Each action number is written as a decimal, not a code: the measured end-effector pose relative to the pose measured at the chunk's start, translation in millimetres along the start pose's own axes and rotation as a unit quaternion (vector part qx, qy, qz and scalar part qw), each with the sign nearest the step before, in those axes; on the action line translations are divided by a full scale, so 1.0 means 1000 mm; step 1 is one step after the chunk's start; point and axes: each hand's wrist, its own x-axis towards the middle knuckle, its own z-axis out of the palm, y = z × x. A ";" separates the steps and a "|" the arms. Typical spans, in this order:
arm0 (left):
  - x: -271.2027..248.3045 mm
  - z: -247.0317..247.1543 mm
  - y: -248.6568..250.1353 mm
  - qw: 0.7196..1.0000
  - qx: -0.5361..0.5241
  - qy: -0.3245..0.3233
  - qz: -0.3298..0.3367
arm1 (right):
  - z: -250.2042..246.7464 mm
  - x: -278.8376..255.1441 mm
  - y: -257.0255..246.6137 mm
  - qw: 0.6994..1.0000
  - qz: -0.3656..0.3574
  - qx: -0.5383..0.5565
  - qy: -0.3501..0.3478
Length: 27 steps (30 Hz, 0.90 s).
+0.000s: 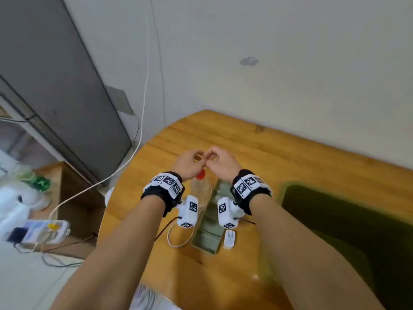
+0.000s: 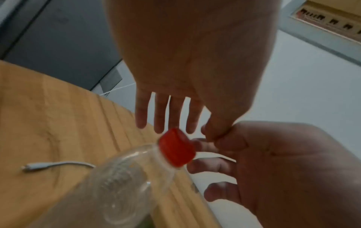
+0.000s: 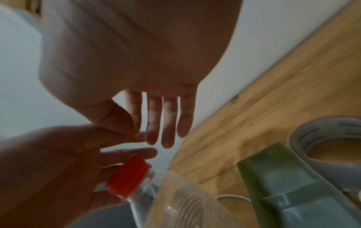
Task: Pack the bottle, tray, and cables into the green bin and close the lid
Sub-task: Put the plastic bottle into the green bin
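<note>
A clear plastic bottle (image 1: 201,191) with a red cap (image 1: 201,174) stands on the wooden table (image 1: 279,153) between my wrists. Right of it lies the long green tray (image 1: 207,224). A white cable (image 1: 177,241) loops at the tray's left, and a white plug (image 1: 229,239) lies at its right. The dark green bin (image 1: 335,231) is open at the right. My left hand (image 1: 190,162) and right hand (image 1: 223,162) hover above the bottle cap (image 2: 176,149), fingertips meeting, holding nothing. In the wrist views the fingers (image 2: 159,117) hang nearly straight, thumbs touching the other hand.
A grey tape roll (image 3: 330,143) sits on the table beside the tray (image 3: 293,192). A cable end (image 2: 39,165) lies left of the bottle (image 2: 109,192). Off the table's left edge are a power strip (image 1: 44,231), cords and a grey cabinet (image 1: 55,86).
</note>
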 end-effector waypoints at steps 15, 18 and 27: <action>-0.053 0.064 -0.091 0.973 -0.216 -0.026 -0.078 | 0.018 0.005 -0.010 0.871 -0.213 -0.400 -0.187; -0.052 0.079 -0.100 0.981 -0.177 -0.002 -0.080 | 0.012 -0.003 -0.010 0.892 -0.187 -0.370 -0.182; -0.055 0.077 -0.100 0.984 -0.175 0.023 -0.028 | -0.048 -0.033 -0.061 0.963 -0.127 -0.218 -0.091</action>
